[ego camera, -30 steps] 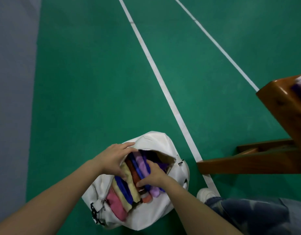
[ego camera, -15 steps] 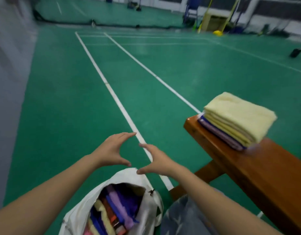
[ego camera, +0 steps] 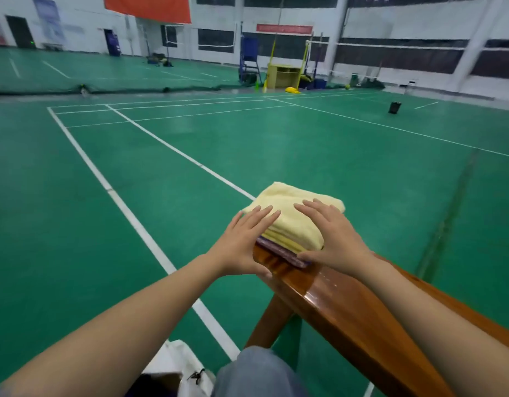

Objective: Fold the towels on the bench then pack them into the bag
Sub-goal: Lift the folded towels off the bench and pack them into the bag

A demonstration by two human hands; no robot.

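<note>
Between L hand (ego camera: 244,242) and R hand (ego camera: 333,239): folded towel stack (ego camera: 293,222), yellow over purple, on tabletop (ego camera: 348,305) end. Both hands spread flat; R rests on stack top, L against its side. White bag (ego camera: 176,365) below L forearm.

**Layout: bench end, towel stack, bag**

The stack of folded yellow and purple terry towels (ego camera: 293,224) sits on the far end of the glossy brown wooden bench (ego camera: 348,308). The left hand (ego camera: 242,245) flanks its left side and the right hand (ego camera: 333,239) its right, fingers reaching onto the top. The white fabric bag (ego camera: 176,363) stands on the green court floor (ego camera: 75,253), left of the bench, beside a knee (ego camera: 256,371).
</note>
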